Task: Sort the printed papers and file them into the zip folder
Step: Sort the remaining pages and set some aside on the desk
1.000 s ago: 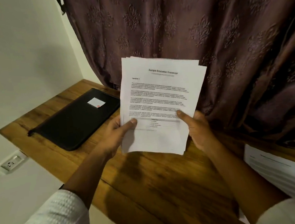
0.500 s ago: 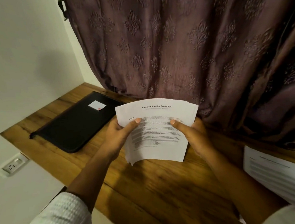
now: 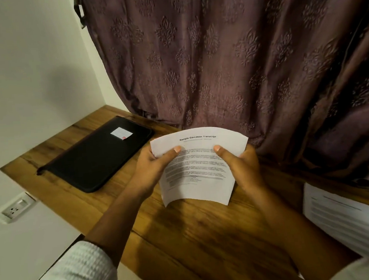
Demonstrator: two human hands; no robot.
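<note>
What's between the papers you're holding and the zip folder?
In the head view, only the left hand, gripping the papers at their left edge, and a strip of bare wooden desk lie before the black zip folder.

The counter (image 3: 187, 239) is a slab of brown wood with dark grain streaks, set into a corner, its left end against the pale wall and its far edge under the hem of a hanging curtain (image 3: 239, 58). A black zip folder (image 3: 92, 160) lies flat on the far left part, turned at an angle to the counter's edges, with a small white label (image 3: 121, 132) bearing a red mark on its top face. Well apart from it, at the right end, a printed sheet (image 3: 348, 219) lies face up, cut off by the frame edge; its text is too blurred to read.
</note>
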